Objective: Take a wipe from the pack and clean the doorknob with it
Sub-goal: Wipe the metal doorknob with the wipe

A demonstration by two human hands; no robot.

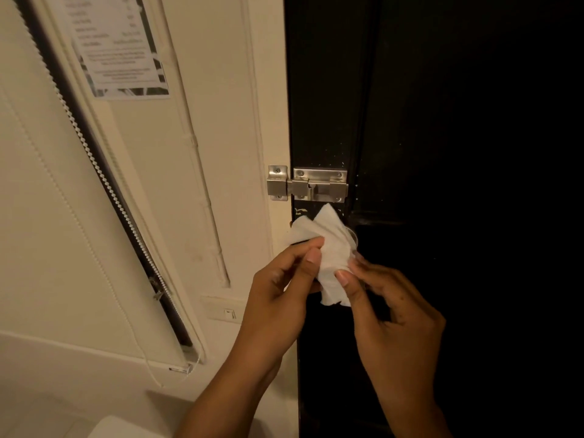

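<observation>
— Holding the wipe [328, 248] with both hands, is that right?

— Yes. The left hand [278, 295] pinches the left edge of the wipe between thumb and fingers. The right hand [392, 314] grasps the lower right part of it, also with thumb and fingertips. The white sheet is crumpled and spread between them.

— Where is the wipe in the scene?

— It is in front of the dark door [442, 121], near its left edge, just below the metal bolt latch [308, 184]. The upper corner of the wipe comes very close to the latch; I cannot tell if it touches.

— And the doorknob?

— A small rounded shape shows at the right edge of the wipe, but it is mostly hidden and dark, so I cannot say surely it is the doorknob.

— What is on the left side?

— A cream wall [221, 121] with a printed paper notice [117, 49] far up. Left of that hangs a window blind [47, 184] with a bead chain [94, 162] along it. Lower on the wall, near the left wrist, there is a light switch [229, 313].
</observation>
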